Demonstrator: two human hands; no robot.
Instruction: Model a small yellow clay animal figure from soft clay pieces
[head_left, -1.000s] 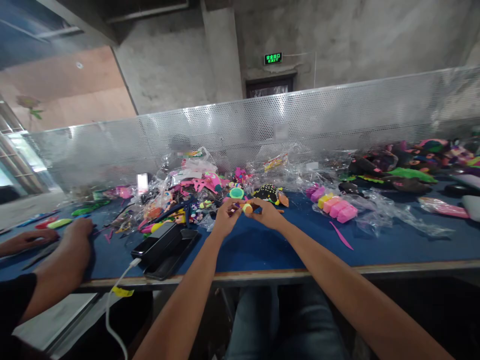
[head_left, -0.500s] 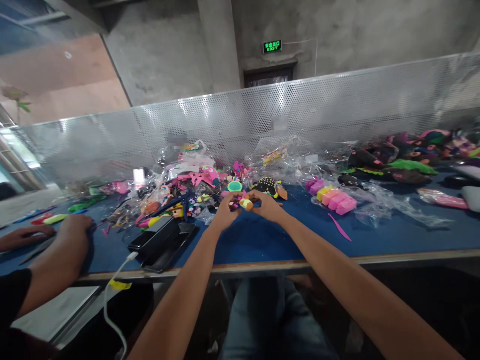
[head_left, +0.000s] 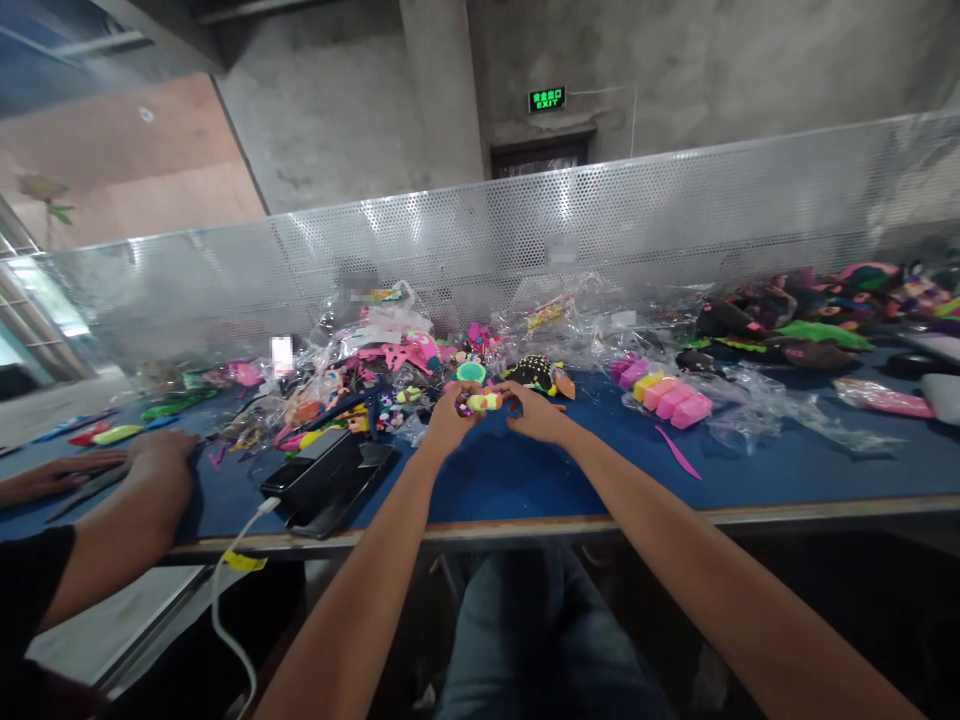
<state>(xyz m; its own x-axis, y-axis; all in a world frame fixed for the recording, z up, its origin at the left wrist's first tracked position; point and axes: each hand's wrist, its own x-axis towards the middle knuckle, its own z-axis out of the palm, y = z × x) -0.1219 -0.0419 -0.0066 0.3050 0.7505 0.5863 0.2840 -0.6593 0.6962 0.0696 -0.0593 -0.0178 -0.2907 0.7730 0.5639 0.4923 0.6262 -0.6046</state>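
Both my arms reach out over the blue table (head_left: 750,480). My left hand (head_left: 448,420) and my right hand (head_left: 534,412) meet above its middle, fingers pinched round a small yellow-green clay piece (head_left: 484,402) held between them. Just behind the hands lie a teal clay ring (head_left: 471,372) and a black clay figure with yellow dots (head_left: 534,375). A heap of colourful clay bits in clear bags (head_left: 375,370) spreads to the left of my hands.
Pink and yellow clay blocks (head_left: 667,400) and a pink strip (head_left: 679,454) lie to the right. Dark phones with a white cable (head_left: 322,480) sit at the left front. Another person's hands (head_left: 150,455) rest on the table far left. A perforated metal screen (head_left: 600,230) backs the table.
The clay piece between my fingers has turned from an orange-yellow end view to a sideways yellow-green one. My hands stay together at the same spot; the view shifted slightly.
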